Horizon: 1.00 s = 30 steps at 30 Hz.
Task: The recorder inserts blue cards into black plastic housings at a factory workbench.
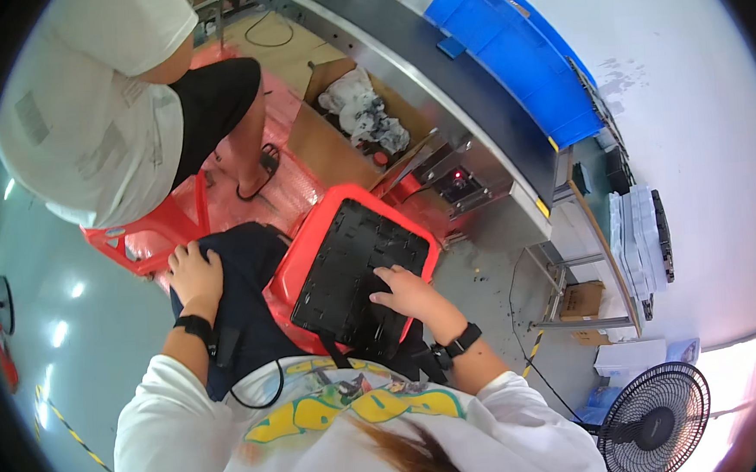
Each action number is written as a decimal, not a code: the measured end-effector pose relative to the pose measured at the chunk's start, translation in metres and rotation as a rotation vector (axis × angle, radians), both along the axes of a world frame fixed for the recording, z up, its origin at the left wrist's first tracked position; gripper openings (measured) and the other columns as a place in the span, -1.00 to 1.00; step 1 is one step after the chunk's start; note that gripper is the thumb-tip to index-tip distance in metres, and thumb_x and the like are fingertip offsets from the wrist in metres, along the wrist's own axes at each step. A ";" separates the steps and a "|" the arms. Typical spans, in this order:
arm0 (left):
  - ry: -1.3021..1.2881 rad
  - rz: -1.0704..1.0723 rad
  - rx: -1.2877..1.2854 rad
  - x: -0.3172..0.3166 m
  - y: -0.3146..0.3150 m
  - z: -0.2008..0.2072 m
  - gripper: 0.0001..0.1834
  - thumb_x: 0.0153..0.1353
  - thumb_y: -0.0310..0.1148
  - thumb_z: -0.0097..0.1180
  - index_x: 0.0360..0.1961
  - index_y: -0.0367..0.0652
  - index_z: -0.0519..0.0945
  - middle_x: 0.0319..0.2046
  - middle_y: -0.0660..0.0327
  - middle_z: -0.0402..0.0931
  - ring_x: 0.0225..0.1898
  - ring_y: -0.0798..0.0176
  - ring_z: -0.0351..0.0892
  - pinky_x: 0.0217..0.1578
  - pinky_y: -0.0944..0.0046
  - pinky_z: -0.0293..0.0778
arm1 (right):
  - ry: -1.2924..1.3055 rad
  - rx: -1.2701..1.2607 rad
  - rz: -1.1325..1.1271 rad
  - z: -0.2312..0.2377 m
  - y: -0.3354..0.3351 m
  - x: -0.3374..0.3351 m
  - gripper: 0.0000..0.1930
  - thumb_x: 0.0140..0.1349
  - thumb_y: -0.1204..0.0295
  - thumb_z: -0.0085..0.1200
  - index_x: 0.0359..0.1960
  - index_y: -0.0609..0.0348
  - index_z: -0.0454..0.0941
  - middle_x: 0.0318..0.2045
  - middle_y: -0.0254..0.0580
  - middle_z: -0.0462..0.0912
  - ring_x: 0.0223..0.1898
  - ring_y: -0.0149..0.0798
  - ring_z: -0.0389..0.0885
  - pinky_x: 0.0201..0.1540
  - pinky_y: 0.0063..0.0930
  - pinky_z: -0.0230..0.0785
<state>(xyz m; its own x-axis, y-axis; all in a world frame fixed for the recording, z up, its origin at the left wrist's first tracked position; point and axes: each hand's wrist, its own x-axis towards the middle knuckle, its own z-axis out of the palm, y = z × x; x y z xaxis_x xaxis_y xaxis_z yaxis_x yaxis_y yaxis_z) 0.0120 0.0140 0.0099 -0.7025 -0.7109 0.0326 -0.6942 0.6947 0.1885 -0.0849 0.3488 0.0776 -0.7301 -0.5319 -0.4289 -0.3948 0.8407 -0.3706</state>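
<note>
My left hand point(195, 278) lies on my dark-trousered thigh with its fingers spread and nothing in them. To the right, a flat black panel point(345, 264) rests on a red plastic stool point(297, 262) in front of me. Its surface looks like many small black plastic pieces or ribs, too dark to tell apart. My right hand point(409, 295) is over the panel's right side, thumb and forefinger apart, the fingertips at the black surface. Nothing shows between those fingers. The other fingers of that hand are partly hidden beneath it.
A co-worker in a white shirt point(98, 123) sits on a red stool point(190, 208) at the upper left. A dark-topped conveyor point(491, 99) carries blue crates point(514, 55). Below it stands a carton point(329, 135) with crumpled plastic. A black fan point(654, 427) is lower right.
</note>
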 end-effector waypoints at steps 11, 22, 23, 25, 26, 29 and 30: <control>-0.044 0.001 0.042 -0.005 0.002 0.007 -0.60 0.14 -0.16 -0.05 -0.07 -0.17 0.46 0.00 0.04 0.37 0.12 -0.05 0.26 0.08 -0.09 0.18 | 0.460 -0.857 -0.406 0.199 -0.005 -0.166 -0.64 0.12 0.35 0.15 -0.07 0.28 0.50 -0.20 -0.14 0.58 -0.17 -0.33 0.52 -0.06 -0.47 0.35; -0.069 -0.004 -0.004 -0.006 -0.004 -0.002 -0.60 0.10 -0.19 -0.02 -0.06 -0.17 0.46 0.03 0.07 0.35 0.14 -0.03 0.24 0.07 -0.04 0.19 | 0.344 -0.235 -0.567 0.172 0.099 -0.323 -0.09 -0.08 0.30 0.26 0.30 0.32 0.03 0.30 0.11 0.09 0.33 -0.07 0.05 0.33 -0.37 -0.10; -0.085 -0.006 -0.008 -0.004 -0.005 -0.003 -0.60 0.10 -0.19 -0.02 -0.06 -0.17 0.46 0.03 0.07 0.35 0.14 -0.03 0.24 0.07 -0.04 0.19 | 0.335 -0.246 -0.570 0.173 0.102 -0.322 -0.11 -0.05 0.31 0.24 0.29 0.35 0.02 0.30 0.08 0.11 0.33 -0.09 0.05 0.32 -0.38 -0.10; -0.074 0.007 0.001 -0.003 -0.007 -0.004 -0.60 0.11 -0.18 -0.03 -0.05 -0.15 0.46 0.03 0.09 0.35 0.14 -0.01 0.25 0.07 -0.04 0.19 | 0.156 -0.205 -0.541 0.188 0.100 -0.313 -0.12 -0.05 0.30 0.24 0.30 0.32 0.04 0.30 0.07 0.11 0.34 -0.08 0.04 0.32 -0.36 -0.09; -0.089 0.008 0.003 -0.002 -0.006 -0.003 -0.60 0.11 -0.18 -0.03 -0.05 -0.15 0.46 0.03 0.09 0.35 0.14 -0.01 0.25 0.07 -0.04 0.19 | 0.135 -0.163 -0.529 0.194 0.100 -0.312 -0.13 -0.07 0.27 0.26 0.27 0.34 0.10 0.29 0.05 0.15 0.32 -0.09 0.08 0.27 -0.35 0.00; -0.105 0.023 0.001 -0.001 -0.007 0.000 -0.60 0.12 -0.18 -0.04 -0.05 -0.13 0.46 0.03 0.11 0.35 0.13 -0.01 0.26 0.07 -0.03 0.20 | 0.108 -0.029 -0.613 0.206 0.097 -0.301 -0.12 -0.13 0.24 0.30 0.23 0.37 0.16 0.26 0.07 0.18 0.27 -0.13 0.18 0.20 -0.33 0.10; -0.108 0.021 0.009 -0.002 -0.007 0.000 -0.60 0.12 -0.17 -0.04 -0.05 -0.14 0.46 0.04 0.11 0.35 0.13 -0.01 0.26 0.07 -0.03 0.19 | 0.211 -0.021 -0.654 0.202 0.103 -0.301 -0.16 -0.22 0.23 0.36 0.14 0.39 0.30 0.14 0.11 0.35 0.12 -0.15 0.37 0.08 -0.35 0.22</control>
